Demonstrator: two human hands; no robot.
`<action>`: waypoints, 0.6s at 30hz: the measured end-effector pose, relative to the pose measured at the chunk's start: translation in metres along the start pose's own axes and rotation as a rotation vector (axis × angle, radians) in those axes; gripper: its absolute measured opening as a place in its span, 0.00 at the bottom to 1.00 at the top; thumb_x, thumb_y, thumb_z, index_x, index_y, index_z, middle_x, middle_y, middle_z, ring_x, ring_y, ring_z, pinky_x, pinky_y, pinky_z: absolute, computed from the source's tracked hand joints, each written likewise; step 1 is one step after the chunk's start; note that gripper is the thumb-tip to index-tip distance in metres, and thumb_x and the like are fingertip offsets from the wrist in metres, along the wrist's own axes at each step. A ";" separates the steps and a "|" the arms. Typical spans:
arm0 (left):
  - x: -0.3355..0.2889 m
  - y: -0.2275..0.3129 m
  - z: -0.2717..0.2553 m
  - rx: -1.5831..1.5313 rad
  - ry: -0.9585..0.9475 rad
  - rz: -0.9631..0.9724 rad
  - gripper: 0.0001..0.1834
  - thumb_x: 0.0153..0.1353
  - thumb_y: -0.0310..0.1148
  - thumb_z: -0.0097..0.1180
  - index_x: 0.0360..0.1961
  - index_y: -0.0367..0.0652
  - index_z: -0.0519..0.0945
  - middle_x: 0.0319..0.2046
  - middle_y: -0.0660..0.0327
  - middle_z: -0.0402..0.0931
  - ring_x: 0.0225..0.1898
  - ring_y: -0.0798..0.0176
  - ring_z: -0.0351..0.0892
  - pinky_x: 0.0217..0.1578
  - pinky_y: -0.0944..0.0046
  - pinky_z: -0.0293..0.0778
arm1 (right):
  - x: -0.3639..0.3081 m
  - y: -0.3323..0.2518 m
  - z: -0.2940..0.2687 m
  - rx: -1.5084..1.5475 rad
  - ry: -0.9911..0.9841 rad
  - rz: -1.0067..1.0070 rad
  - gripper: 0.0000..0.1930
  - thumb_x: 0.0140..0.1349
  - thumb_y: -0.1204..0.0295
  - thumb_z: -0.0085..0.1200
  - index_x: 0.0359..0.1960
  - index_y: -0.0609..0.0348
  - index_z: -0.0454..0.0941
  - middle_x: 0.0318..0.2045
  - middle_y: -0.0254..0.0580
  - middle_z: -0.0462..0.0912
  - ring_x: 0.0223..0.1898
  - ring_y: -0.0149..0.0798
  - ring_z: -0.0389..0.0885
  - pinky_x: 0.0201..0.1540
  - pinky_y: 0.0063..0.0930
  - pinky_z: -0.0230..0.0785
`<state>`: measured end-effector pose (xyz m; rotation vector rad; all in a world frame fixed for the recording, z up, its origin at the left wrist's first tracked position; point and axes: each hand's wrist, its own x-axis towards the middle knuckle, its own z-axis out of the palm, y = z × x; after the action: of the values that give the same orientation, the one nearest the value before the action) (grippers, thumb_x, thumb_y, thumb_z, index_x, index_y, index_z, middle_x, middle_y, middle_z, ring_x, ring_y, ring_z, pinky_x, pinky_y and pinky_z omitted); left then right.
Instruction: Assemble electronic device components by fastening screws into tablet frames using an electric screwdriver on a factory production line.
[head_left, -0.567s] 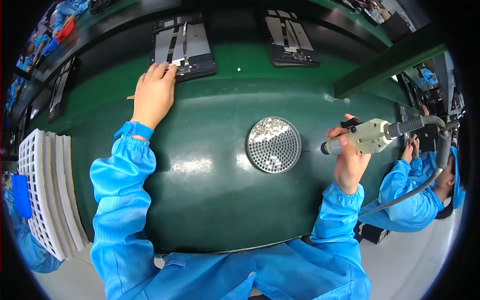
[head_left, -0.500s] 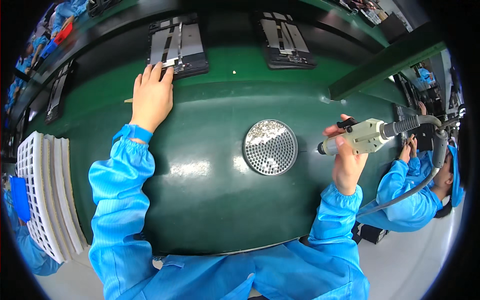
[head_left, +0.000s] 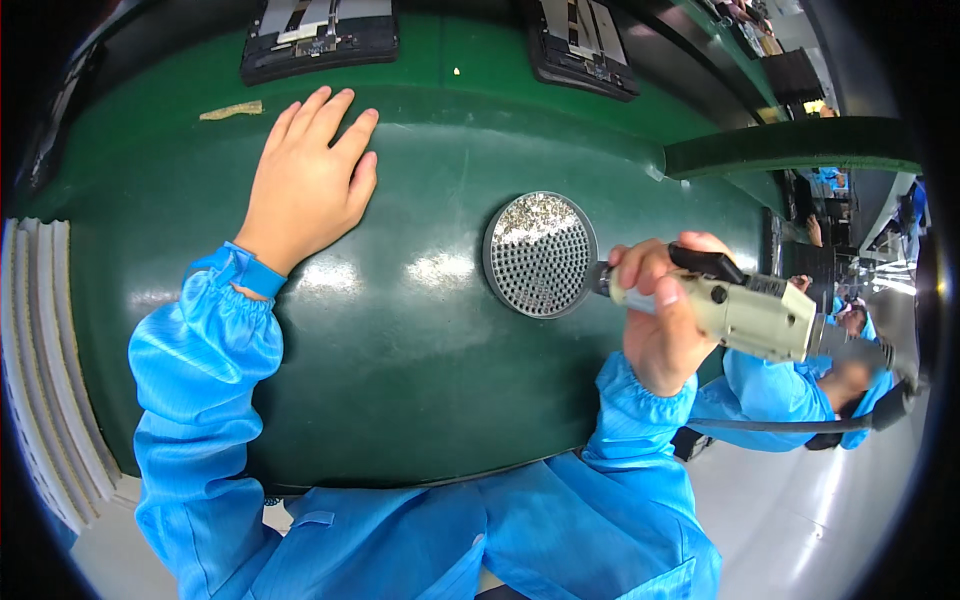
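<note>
My left hand (head_left: pixel 310 175) lies with its fingers apart over the green mat, palm down and holding nothing. Just beyond its fingertips is an opened tablet-like device (head_left: pixel 320 45) with its inner parts bare. In my right hand (head_left: pixel 665 325) is a pale green electric screwdriver (head_left: pixel 755 315) with a black lever, fingers wrapped round its front part. The screwdriver's nose points left at the right rim of a round grey dish (head_left: pixel 540 265). Small screws (head_left: pixel 540 215) lie heaped in the dish's far part, above rows of little holes. The bit's tip cannot be made out.
A second opened device (head_left: pixel 585 50) lies at the far right. Beyond my left hand is a tan strip (head_left: pixel 232 110). White trays (head_left: pixel 60 330) stand stacked at the left edge. A green bar (head_left: pixel 790 147) crosses the right side, and a co-worker in blue (head_left: pixel 775 400) sits there.
My left hand has come off the left device and back onto the mat. My right hand has brought the screwdriver left, up to the dish. The view has shifted too.
</note>
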<state>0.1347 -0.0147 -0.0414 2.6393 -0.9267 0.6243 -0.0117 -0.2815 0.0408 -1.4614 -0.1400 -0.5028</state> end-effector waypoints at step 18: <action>-0.006 -0.002 0.002 0.017 0.000 -0.009 0.20 0.60 0.32 0.55 0.53 0.40 0.78 0.58 0.48 0.72 0.63 0.46 0.67 0.64 0.48 0.62 | -0.007 0.019 0.018 0.065 -0.089 0.127 0.21 0.58 0.80 0.56 0.53 0.60 0.66 0.30 0.43 0.75 0.30 0.40 0.75 0.42 0.44 0.72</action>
<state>0.1321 -0.0112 -0.0467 2.6571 -0.9130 0.6333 -0.0064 -0.2621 0.0232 -1.4195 -0.1316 -0.3278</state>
